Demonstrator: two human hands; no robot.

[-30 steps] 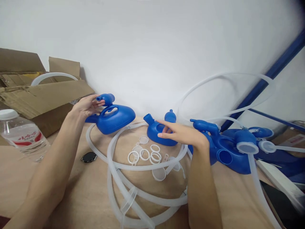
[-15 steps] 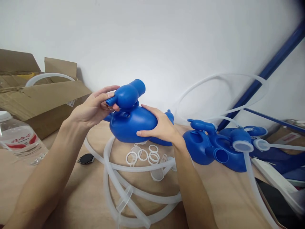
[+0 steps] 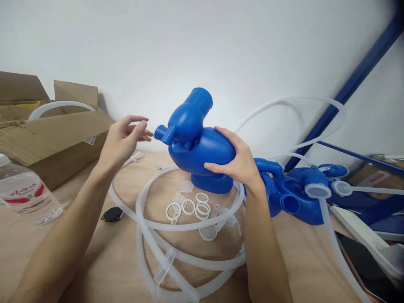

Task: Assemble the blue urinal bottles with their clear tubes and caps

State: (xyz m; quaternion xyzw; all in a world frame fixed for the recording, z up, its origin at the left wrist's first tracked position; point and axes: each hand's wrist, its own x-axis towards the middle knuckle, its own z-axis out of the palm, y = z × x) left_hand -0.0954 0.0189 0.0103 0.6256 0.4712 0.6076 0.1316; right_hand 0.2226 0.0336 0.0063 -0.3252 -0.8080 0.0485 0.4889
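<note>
A blue plastic urinal bottle [image 3: 202, 147] with a wide round mouth and a short side spout is held up over the table, tilted. My right hand [image 3: 241, 158] grips its rounded body from the right, thumb in front. My left hand [image 3: 128, 132] is off the bottle, just left of the spout, its fingers apart and holding nothing. Below the bottle lie several white sealing rings [image 3: 188, 206] and clear plastic caps [image 3: 208, 232]. A coil of white translucent hose [image 3: 189, 226] surrounds them. Behind and below the held bottle, another blue piece [image 3: 211, 183] is partly hidden.
More blue bottles [image 3: 307, 202] with hoses stand to the right. At the left are an open cardboard box [image 3: 59, 147], a water bottle [image 3: 30, 193] and a dark watch [image 3: 112, 214]. A phone [image 3: 366, 269] lies at the right edge; a white wall [image 3: 189, 50] rises behind.
The bottle has turned in my right hand and shifted right, its mouth now higher. My left hand has let go of the spout and sits to its left.
</note>
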